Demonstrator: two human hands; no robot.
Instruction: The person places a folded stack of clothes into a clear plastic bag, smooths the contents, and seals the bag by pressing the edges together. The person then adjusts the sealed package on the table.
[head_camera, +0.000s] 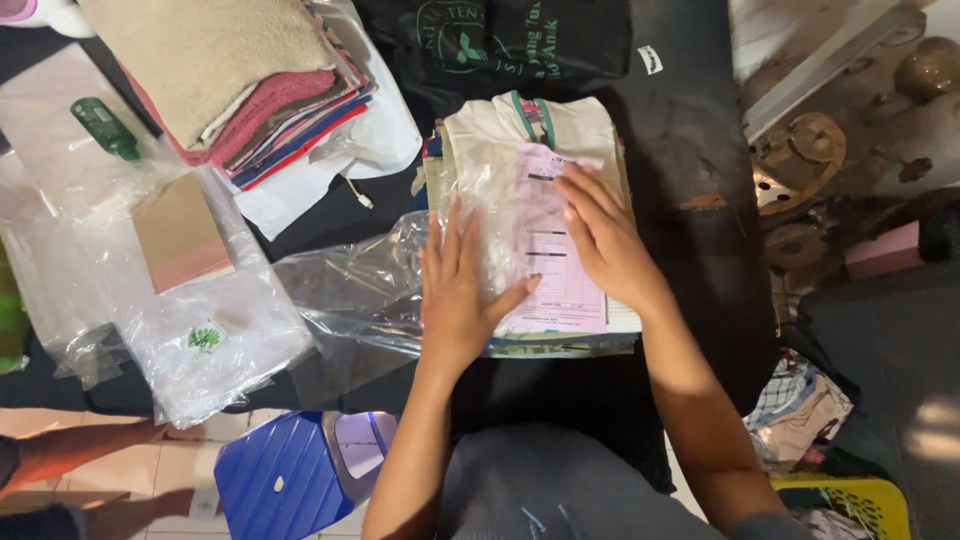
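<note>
A folded cream garment with a green-striped collar (520, 125) lies in a clear plastic bag on the dark table (690, 180). A pink printed paper slip (550, 260) rests on top of it. My left hand (460, 290) lies flat with spread fingers on the bag's left side, its thumb touching the slip. My right hand (605, 240) presses flat on the slip's right side. Both hands lie open on the package and grip nothing.
A pile of folded clothes (250, 85) sits at the upper left, with loose clear plastic bags (200, 330), a brown envelope (180, 235) and a green bottle (105, 128). A black printed bag (500, 45) lies beyond. A blue stool (285, 475) and a yellow basket (865, 500) stand below.
</note>
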